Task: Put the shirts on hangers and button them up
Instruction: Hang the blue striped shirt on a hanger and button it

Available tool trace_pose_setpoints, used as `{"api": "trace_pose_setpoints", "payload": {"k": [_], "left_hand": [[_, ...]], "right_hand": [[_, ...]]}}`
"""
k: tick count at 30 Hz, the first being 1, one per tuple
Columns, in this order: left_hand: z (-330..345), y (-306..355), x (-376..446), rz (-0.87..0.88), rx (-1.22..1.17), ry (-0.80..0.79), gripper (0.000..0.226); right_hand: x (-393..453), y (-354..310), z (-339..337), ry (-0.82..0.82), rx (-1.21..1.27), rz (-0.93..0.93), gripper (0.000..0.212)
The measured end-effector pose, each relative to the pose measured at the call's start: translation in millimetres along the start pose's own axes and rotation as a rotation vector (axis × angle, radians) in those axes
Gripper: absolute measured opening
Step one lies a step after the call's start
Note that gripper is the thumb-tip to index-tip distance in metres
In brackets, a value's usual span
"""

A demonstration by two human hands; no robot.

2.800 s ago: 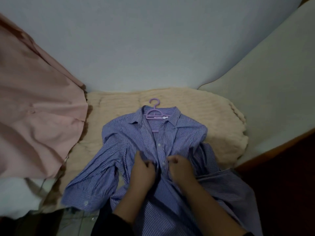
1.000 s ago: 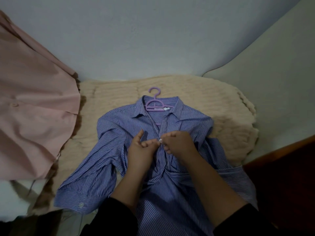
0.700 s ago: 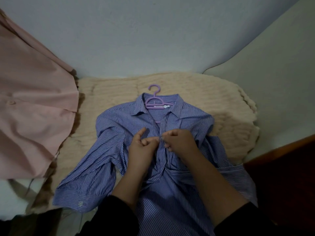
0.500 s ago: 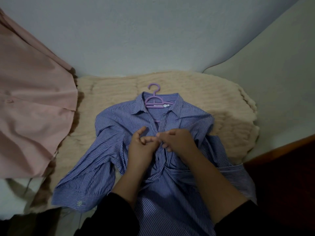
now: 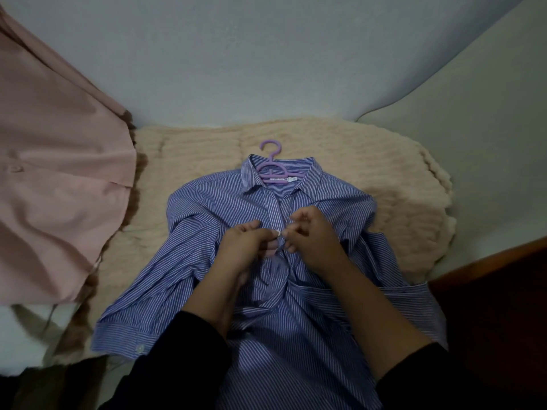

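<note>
A blue striped shirt (image 5: 207, 226) lies face up on a cream fluffy blanket (image 5: 393, 184), its collar around a purple hanger (image 5: 270, 167) whose hook pokes out at the top. My left hand (image 5: 245, 244) pinches the left edge of the shirt's front opening at chest height, right by a white button. My right hand (image 5: 310, 235) pinches the opposite edge of the opening, fingertips nearly meeting the left hand's. The lower part of the opening is twisted and bunched beneath my wrists.
A pink shirt (image 5: 59, 161) hangs or lies at the left, overlapping the blanket's edge. A pale blue wall (image 5: 266, 60) stands behind, a whitish surface (image 5: 473, 119) to the right, and a dark wooden edge (image 5: 488, 261) at lower right.
Both hands moved from a lower button up the shirt's front opening to chest height. In the last half second the fingertips drew slightly apart, showing the white button between them.
</note>
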State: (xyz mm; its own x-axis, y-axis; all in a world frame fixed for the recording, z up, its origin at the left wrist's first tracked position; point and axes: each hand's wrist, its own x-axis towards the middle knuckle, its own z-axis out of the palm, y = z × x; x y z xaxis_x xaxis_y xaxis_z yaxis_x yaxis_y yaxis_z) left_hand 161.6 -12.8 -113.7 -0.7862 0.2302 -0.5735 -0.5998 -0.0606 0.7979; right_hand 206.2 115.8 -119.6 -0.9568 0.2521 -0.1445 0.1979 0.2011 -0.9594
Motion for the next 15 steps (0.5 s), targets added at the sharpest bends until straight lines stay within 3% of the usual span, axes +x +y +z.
{"api": "trace_pose_setpoints", "payload": {"k": [4, 6, 9, 11, 15], "left_hand": [[-2, -7, -3, -0.081, -0.063, -0.047, 0.016], [-5, -11, -5, -0.037, 0.044, 0.006, 0.038], [-17, -16, -19, 0.100, 0.410, 0.033, 0.053], [-28, -22, -35, 0.178, 0.763, 0.004, 0.051], [-47, -36, -66, 0.260, 1.313, 0.029, 0.055]], "right_hand": [[-3, 4, 0, 0.036, -0.260, -0.064, 0.023], [-7, 4, -5, 0.015, -0.314, -0.076, 0.015], [-23, -3, -24, -0.078, -0.461, -0.061, 0.006], [-41, -12, -41, -0.183, -0.591, -0.044, 0.013], [-81, -22, -60, -0.338, -1.113, -0.060, 0.025]]}}
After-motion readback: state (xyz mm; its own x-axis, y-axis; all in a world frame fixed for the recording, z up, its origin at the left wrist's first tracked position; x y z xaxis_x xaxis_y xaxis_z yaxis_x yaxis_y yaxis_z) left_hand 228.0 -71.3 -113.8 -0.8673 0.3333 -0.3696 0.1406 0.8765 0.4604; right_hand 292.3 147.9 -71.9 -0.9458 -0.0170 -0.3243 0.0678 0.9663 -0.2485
